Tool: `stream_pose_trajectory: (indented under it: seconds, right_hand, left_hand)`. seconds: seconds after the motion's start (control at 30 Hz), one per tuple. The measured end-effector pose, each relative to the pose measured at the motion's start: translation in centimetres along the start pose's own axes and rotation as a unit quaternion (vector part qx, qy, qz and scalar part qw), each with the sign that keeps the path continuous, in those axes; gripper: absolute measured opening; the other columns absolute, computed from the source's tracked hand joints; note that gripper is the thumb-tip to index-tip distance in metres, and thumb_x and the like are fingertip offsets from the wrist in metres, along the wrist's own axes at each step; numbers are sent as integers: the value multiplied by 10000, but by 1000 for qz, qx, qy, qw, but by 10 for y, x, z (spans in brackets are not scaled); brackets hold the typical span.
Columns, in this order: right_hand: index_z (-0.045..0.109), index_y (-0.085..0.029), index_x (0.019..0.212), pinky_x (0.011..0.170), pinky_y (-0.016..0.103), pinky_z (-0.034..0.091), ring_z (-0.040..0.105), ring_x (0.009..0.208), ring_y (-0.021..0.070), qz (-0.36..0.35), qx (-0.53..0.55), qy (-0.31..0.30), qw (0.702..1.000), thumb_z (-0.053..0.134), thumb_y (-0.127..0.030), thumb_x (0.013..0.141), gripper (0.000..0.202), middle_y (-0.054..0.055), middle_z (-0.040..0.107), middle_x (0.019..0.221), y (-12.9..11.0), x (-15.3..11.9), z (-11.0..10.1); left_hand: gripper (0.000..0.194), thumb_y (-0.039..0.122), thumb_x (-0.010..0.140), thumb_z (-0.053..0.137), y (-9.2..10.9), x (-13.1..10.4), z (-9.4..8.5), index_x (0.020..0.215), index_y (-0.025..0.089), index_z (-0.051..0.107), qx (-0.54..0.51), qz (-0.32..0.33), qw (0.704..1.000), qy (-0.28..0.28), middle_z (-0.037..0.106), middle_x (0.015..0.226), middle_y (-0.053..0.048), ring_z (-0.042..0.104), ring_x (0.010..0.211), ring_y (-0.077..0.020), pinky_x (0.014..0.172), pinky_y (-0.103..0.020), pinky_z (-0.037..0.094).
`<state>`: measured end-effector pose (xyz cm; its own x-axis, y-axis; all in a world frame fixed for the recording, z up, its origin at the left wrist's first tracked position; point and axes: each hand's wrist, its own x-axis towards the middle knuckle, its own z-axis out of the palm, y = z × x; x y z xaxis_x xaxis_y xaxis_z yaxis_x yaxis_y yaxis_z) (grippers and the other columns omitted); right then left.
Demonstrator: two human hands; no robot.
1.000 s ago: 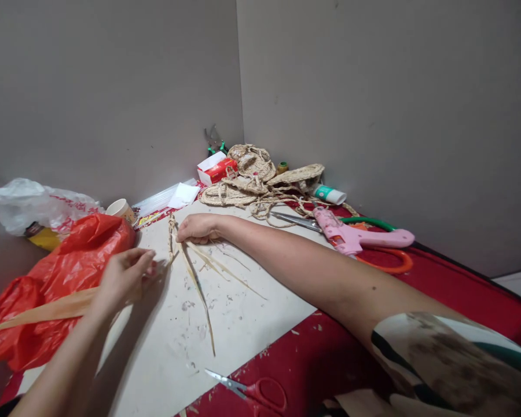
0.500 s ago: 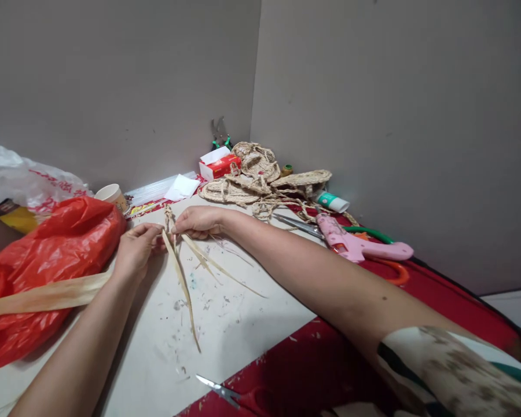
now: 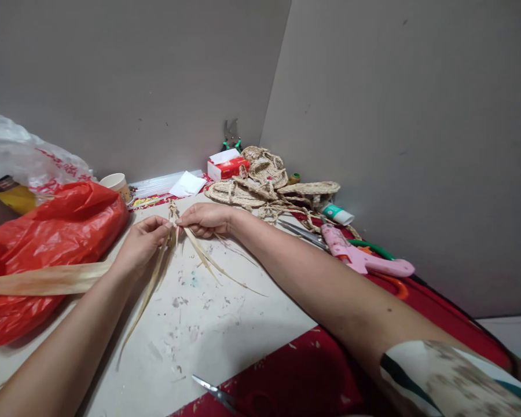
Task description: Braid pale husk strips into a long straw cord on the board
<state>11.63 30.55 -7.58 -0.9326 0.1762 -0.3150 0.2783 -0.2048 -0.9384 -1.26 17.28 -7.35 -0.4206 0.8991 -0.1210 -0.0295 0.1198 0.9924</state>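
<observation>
A short braid of pale straw (image 3: 172, 209) lies on the white board, its upper end pointing away from me. My left hand (image 3: 145, 237) pinches straw strands at the braid's lower left, and a long strand (image 3: 144, 301) hangs from it toward me. Close beside it on the right, my right hand (image 3: 204, 220) is closed on other strands at the braid. Loose strands (image 3: 208, 260) trail from under the right hand across the board. The fingertips of both hands nearly meet, and the exact crossing of strands between them is too small to make out.
A red plastic bag (image 3: 65, 231) and a wide straw strip (image 3: 47, 279) lie left. Behind stand a paper cup (image 3: 116, 184), a red tissue box (image 3: 229, 168) and woven straw pieces (image 3: 238, 194). A pink glue gun (image 3: 364, 258) rests right; scissors (image 3: 212, 389) lie near the front edge.
The long strand by my left hand has swung leftward and toward me. My left hand has turned slightly, its fingertips now closer to my right hand. The camera view has shifted a little.
</observation>
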Motion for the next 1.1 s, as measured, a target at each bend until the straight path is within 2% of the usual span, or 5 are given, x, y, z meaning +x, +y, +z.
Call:
stream_pose_trajectory:
  seconds: [0.17, 0.33, 0.63, 0.9, 1.1]
  right_hand:
    - [502, -126, 742, 304, 110, 134, 167, 314, 25, -1, 13, -13, 1000, 399, -204, 960, 253, -116, 245, 423, 2, 2, -1]
    - [457, -140, 707, 304, 107, 142, 163, 318, 21, -5, 16, -6, 1000, 397, -247, 973, 293, -113, 246, 432, 3, 2, 0]
    - [566, -98, 838, 295, 104, 143, 133, 327, 26, -4, 4, -13, 1000, 364, -268, 985, 302, -116, 213, 452, 0, 0, 1]
    - [462, -139, 721, 304, 103, 139, 161, 333, 26, -8, 0, -29, 1000, 375, -205, 956, 259, -108, 244, 454, 2, -1, 1]
    - [408, -157, 678, 309, 104, 138, 174, 334, 23, -9, -9, -24, 1000, 406, -220, 948, 277, -107, 245, 455, 3, 0, 0]
  left_hand:
    - [271, 363, 623, 796, -6, 1, 2, 702, 182, 610, 18, 14, 999, -33, 627, 614, 31, 506, 512, -94, 514, -207, 371]
    - [237, 329, 646, 779, -5, 1, 2, 717, 167, 621, 9, 15, 998, -53, 638, 629, 0, 547, 555, -117, 550, -223, 408]
    - [253, 308, 539, 817, -2, 7, -4, 602, 149, 632, 1, -17, 1000, -21, 597, 503, 9, 459, 418, -81, 432, -210, 323]
    - [325, 318, 482, 857, 0, 6, -4, 647, 160, 625, 11, -29, 1000, 4, 695, 618, -18, 586, 509, -120, 468, -205, 385]
    - [337, 353, 523, 843, -1, 7, -7, 702, 181, 615, 31, -21, 999, -6, 699, 637, -11, 544, 461, -108, 425, -196, 318]
